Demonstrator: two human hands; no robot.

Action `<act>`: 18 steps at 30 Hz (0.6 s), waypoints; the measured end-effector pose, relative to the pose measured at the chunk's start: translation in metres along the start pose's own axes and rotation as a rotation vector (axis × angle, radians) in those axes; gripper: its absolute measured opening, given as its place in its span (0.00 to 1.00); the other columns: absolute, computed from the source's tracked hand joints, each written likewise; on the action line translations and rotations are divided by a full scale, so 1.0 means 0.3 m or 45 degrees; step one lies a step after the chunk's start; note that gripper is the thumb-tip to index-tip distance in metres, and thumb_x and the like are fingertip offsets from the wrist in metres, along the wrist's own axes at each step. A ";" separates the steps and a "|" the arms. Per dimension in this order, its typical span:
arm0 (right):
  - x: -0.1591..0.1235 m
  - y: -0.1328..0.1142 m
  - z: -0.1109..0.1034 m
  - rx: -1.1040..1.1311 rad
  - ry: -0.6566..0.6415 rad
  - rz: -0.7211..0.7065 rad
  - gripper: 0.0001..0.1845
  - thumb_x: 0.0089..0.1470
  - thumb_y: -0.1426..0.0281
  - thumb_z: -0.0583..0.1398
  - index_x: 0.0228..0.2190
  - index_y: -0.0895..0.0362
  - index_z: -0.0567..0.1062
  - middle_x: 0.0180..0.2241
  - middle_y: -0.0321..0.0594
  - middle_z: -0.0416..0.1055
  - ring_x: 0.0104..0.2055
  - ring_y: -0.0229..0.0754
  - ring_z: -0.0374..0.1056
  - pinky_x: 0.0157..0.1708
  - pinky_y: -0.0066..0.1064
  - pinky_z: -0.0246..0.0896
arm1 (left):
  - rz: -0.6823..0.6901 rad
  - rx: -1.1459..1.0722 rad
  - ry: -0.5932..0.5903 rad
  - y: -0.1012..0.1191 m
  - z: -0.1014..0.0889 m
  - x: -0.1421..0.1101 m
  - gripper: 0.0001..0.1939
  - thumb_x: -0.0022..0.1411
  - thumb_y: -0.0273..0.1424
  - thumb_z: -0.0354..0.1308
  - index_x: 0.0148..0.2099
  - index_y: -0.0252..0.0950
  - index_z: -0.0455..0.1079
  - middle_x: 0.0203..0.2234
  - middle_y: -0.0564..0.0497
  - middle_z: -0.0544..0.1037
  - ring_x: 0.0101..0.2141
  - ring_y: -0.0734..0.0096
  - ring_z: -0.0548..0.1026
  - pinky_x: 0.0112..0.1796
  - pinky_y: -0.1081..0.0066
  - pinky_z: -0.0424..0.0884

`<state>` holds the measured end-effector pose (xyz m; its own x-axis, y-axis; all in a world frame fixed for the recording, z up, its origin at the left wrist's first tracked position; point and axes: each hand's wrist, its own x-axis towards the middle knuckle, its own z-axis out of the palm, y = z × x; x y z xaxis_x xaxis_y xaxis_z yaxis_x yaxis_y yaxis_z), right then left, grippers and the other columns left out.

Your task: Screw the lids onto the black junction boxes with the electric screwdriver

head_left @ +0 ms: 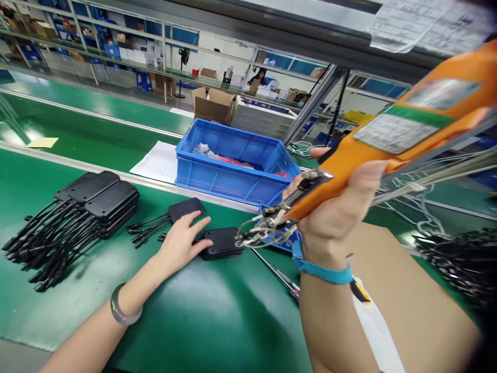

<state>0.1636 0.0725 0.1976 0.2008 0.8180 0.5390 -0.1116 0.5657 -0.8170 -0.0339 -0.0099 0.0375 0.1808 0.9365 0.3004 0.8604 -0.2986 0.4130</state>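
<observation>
My left hand (pixel 181 241) reaches over the green bench with its fingers spread. Its fingertips lie at the edge of a black box with cable leads (pixel 187 207). The thumb touches, or nearly touches, a second black box (pixel 223 242) to the right. My right hand (pixel 337 207) is raised, wrapped around an orange hand-held tool (pixel 388 132) with labels on its body. The exact kind of tool is unclear. Metal fittings and thin wires (pixel 267 228) hang at its lower end, in front of the second box's right edge. Stacked black boxes with cables (pixel 111 199) lie at the left.
Behind the boxes stands a blue crate (pixel 221 181) with bagged items inside, beside a paper sheet (pixel 157 161). Cardboard (pixel 411 290) covers the right side, near a bundle of black cables (pixel 458 259). A thin metal tool (pixel 277 274) lies mid-bench. A metal beam (pixel 272 36) runs overhead.
</observation>
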 end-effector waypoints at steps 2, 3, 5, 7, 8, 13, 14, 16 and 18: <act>-0.020 0.019 -0.011 0.014 -0.008 0.046 0.30 0.55 0.45 0.53 0.38 0.57 0.76 0.16 0.33 0.61 0.13 0.36 0.56 0.11 0.30 0.54 | 0.064 -0.097 -0.119 0.041 0.012 -0.014 0.34 0.58 0.47 0.62 0.63 0.39 0.65 0.59 0.36 0.65 0.57 0.48 0.66 0.54 0.52 0.68; -0.028 0.027 -0.016 -0.004 -0.010 0.059 0.29 0.55 0.45 0.53 0.38 0.57 0.76 0.17 0.33 0.62 0.13 0.36 0.56 0.11 0.30 0.55 | 0.077 -0.106 -0.168 0.055 0.019 -0.019 0.35 0.56 0.47 0.64 0.62 0.39 0.65 0.59 0.35 0.65 0.57 0.47 0.66 0.54 0.51 0.68; -0.041 0.042 -0.025 -0.042 -0.015 0.077 0.29 0.55 0.45 0.53 0.38 0.56 0.76 0.17 0.33 0.62 0.14 0.37 0.58 0.11 0.30 0.56 | 0.077 -0.085 -0.222 0.069 0.032 -0.028 0.33 0.56 0.44 0.66 0.61 0.41 0.67 0.58 0.35 0.66 0.57 0.46 0.67 0.54 0.50 0.68; -0.051 0.056 -0.032 -0.053 -0.023 0.073 0.28 0.56 0.45 0.52 0.39 0.55 0.75 0.18 0.33 0.63 0.15 0.36 0.59 0.11 0.29 0.55 | 0.066 -0.063 -0.241 0.070 0.044 -0.030 0.29 0.57 0.41 0.65 0.60 0.42 0.68 0.57 0.36 0.67 0.55 0.47 0.68 0.54 0.51 0.68; -0.056 0.062 -0.036 -0.049 -0.032 0.064 0.28 0.56 0.45 0.52 0.39 0.55 0.75 0.19 0.33 0.63 0.15 0.36 0.59 0.11 0.28 0.54 | 0.058 -0.057 -0.245 0.068 0.049 -0.030 0.28 0.58 0.40 0.65 0.60 0.43 0.69 0.56 0.37 0.67 0.55 0.48 0.69 0.53 0.51 0.69; -0.076 0.084 -0.050 0.007 -0.089 0.078 0.28 0.57 0.45 0.51 0.38 0.56 0.73 0.18 0.32 0.62 0.13 0.36 0.58 0.08 0.27 0.49 | 0.020 -0.069 -0.256 0.061 0.051 -0.026 0.27 0.59 0.38 0.65 0.60 0.45 0.68 0.56 0.40 0.67 0.52 0.52 0.72 0.50 0.54 0.73; -0.079 0.087 -0.053 0.004 -0.087 0.087 0.28 0.56 0.44 0.51 0.38 0.56 0.72 0.18 0.31 0.62 0.13 0.36 0.58 0.08 0.27 0.49 | 0.015 -0.075 -0.258 0.063 0.048 -0.026 0.26 0.59 0.38 0.64 0.60 0.45 0.68 0.56 0.41 0.67 0.51 0.52 0.72 0.49 0.55 0.74; -0.086 0.091 -0.058 -0.009 -0.081 0.101 0.29 0.56 0.43 0.51 0.38 0.55 0.71 0.18 0.31 0.61 0.13 0.35 0.58 0.09 0.27 0.50 | 0.011 -0.086 -0.259 0.067 0.046 -0.029 0.26 0.60 0.38 0.64 0.60 0.45 0.68 0.56 0.41 0.67 0.50 0.53 0.73 0.48 0.55 0.75; -0.096 0.093 -0.063 0.004 -0.072 0.116 0.30 0.54 0.41 0.50 0.38 0.55 0.70 0.18 0.30 0.60 0.13 0.35 0.57 0.10 0.28 0.51 | 0.005 -0.093 -0.253 0.070 0.047 -0.034 0.25 0.60 0.38 0.63 0.60 0.46 0.68 0.56 0.41 0.67 0.50 0.53 0.73 0.47 0.55 0.75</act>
<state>0.1732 0.0627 0.1555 0.1343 0.8708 0.4729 -0.1296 0.4886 -0.8628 -0.0109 -0.0232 0.0309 0.2809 0.9509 0.1299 0.8240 -0.3083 0.4753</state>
